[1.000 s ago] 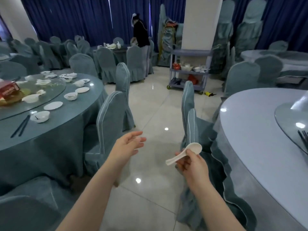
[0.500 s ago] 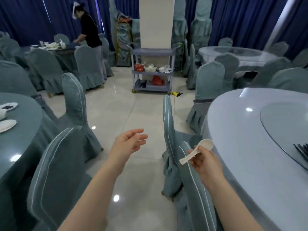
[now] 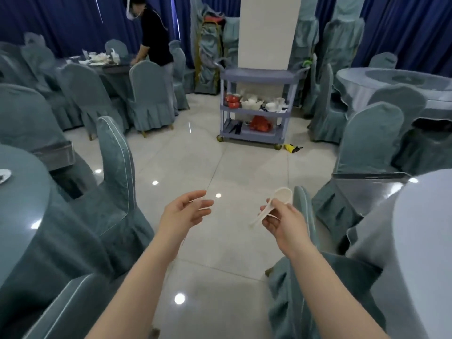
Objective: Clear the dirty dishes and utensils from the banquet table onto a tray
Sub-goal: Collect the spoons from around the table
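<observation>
White plastic, by the look of it: a soup spoon [image 3: 274,206] is pinched by its handle in the right hand [image 3: 281,222], bowl tilted up, above the tiled floor [image 3: 195,162]. Beside it the left hand [image 3: 186,211] hangs with fingers loosely spread, holding nothing. Ahead stands a grey service cart [image 3: 256,111] (its shelves stacked with crockery), between cloth-covered worktops.

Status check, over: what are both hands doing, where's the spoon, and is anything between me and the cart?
Left hand open, empty. Right hand pinching white spoon by its handle, bowl up. Cart ahead by the pillar; bare floor between, chairs either side.
</observation>
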